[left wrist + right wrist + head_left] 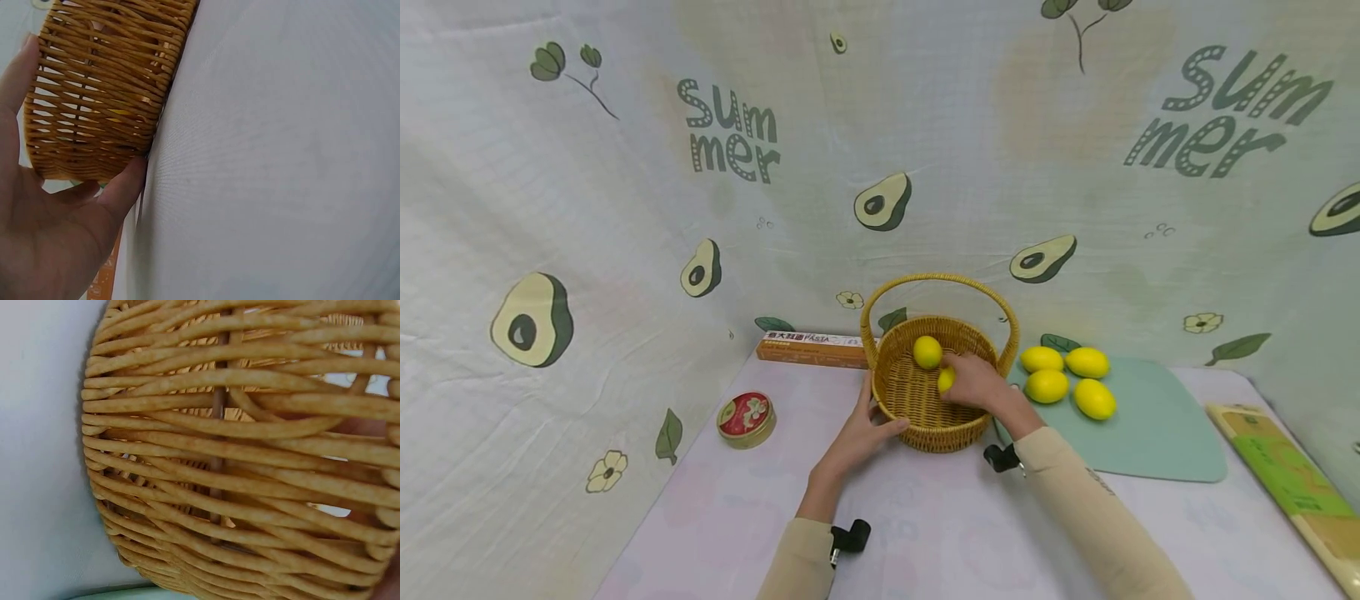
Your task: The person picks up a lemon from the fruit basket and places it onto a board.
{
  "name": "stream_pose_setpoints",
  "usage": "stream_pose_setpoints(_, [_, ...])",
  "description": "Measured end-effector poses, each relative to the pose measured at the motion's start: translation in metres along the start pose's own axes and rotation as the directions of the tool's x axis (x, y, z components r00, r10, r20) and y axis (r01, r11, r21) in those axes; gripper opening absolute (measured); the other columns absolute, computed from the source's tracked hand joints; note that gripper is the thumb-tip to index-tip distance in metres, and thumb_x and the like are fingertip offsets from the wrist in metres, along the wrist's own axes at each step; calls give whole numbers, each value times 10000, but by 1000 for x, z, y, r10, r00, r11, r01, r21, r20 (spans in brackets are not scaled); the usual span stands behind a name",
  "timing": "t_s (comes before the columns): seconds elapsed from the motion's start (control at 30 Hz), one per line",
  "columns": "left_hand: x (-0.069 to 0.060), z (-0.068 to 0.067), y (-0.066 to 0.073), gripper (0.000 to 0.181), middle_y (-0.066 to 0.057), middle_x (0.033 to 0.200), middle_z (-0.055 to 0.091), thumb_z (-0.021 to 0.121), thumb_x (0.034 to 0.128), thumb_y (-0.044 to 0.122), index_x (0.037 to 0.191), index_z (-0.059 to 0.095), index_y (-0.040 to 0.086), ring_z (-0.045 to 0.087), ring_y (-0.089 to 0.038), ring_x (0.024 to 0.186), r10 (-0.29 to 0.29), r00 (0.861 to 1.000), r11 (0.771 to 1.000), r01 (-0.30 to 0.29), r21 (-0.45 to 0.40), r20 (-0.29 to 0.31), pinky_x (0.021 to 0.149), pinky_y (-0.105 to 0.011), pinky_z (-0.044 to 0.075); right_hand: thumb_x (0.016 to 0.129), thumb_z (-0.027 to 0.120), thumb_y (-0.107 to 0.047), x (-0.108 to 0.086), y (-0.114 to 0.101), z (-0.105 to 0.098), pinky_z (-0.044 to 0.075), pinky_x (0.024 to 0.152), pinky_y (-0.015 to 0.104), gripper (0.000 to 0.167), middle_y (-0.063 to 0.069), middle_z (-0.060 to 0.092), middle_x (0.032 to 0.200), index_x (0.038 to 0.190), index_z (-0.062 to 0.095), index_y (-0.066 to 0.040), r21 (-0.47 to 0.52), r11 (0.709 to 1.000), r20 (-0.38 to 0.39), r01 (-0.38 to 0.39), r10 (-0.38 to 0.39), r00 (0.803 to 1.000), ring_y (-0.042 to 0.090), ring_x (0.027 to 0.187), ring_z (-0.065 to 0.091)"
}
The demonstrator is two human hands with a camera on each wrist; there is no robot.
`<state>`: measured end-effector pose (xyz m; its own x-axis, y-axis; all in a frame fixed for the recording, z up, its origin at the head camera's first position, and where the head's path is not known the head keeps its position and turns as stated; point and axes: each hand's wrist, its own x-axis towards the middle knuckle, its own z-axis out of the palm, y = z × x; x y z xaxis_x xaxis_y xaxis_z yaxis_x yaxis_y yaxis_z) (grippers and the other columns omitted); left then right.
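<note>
A wicker basket (936, 437) with a tall arched handle stands on the table. My left hand (859, 437) grips its left side; in the left wrist view the hand (62, 231) has the thumb low on the woven wall (106, 94) and a finger up at its edge. Inside the basket, my right hand (976, 383) pinches a lemon (947, 380), partly hidden by the fingers. Another lemon (927, 352) lies at the back of the basket. The right wrist view is filled by the basket's weave (250, 456), which mostly hides the right hand.
Several lemons (1047, 387) lie on a pale green board (1172, 433) right of the basket. A pasta box (812, 350) lies behind at left, a round red-lidded tin (747, 419) nearer. A long package with a green label (1285, 475) lies at far right.
</note>
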<state>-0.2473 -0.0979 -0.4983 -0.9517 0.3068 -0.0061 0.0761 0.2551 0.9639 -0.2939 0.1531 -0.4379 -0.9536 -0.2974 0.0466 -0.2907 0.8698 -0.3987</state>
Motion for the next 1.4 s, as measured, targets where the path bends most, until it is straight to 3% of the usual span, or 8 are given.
stream_pose_setpoints(0.2, [1,1,3,1078,46,1681,95,774,859,398,1515,-66,557,283,-369,1498,-26,1000,1000,26,4,-19,1174,-609,281,772,732,-308,-13,-2,-10,477,783,389,652,120,643,1238,1372,574,-106,-14,1000,-40,14,-15,999,239,961,563])
stream_pose_setpoints(0.43, [2,1,-1,1097,17,1685,82,782,856,376,1532,-69,525,272,-390,1499,-17,1000,1000,17,2,-15,1176,-614,271,760,703,-308,-34,-4,-19,497,857,451,676,147,587,1370,1399,557,-139,3,1000,-71,1,-1,998,306,1149,578])
stream_pose_setpoints(0.67, [-2,0,-3,1101,-17,1688,66,772,869,363,1573,-72,435,254,-424,1497,-21,1000,1000,21,17,-19,1169,-643,256,718,696,-290,-54,-5,-24,476,709,345,691,138,599,1314,1383,564,-158,23,1000,-96,-8,10,995,240,941,565])
stream_pose_setpoints(0.87, [-1,0,-3,1080,-1,1688,64,770,867,379,1528,-70,531,257,-422,1497,-19,1000,1000,20,24,-19,1162,-647,268,741,706,-286,-72,-4,-35,471,705,330,644,123,588,1344,1366,573,-204,74,997,-129,5,5,992,252,998,559])
stream_pose_setpoints(1.07, [0,3,-1,1099,22,1687,63,773,854,425,1533,-84,523,270,-390,1501,-37,999,999,37,35,-15,1167,-619,287,757,726,-303,-90,3,-45,523,764,406,604,122,598,1339,1336,600,-181,43,999,-201,0,9,980,286,1069,589])
stream_pose_setpoints(1.23, [-2,-1,0,1115,-19,1688,69,775,859,398,1575,-80,428,263,-401,1501,-40,999,999,41,32,-26,1168,-626,276,780,729,-334,-101,9,-46,542,828,448,579,106,600,1335,1322,606,-172,37,999,-215,-4,12,977,288,1108,596])
stream_pose_setpoints(1.4, [-1,0,1,1116,-20,1689,63,779,855,398,1566,-79,452,257,-408,1501,-28,999,999,28,18,-15,1169,-624,276,788,732,-308,-114,24,-47,536,836,467,580,131,589,1359,1330,608,-146,37,998,-227,-52,59,972,311,1128,590])
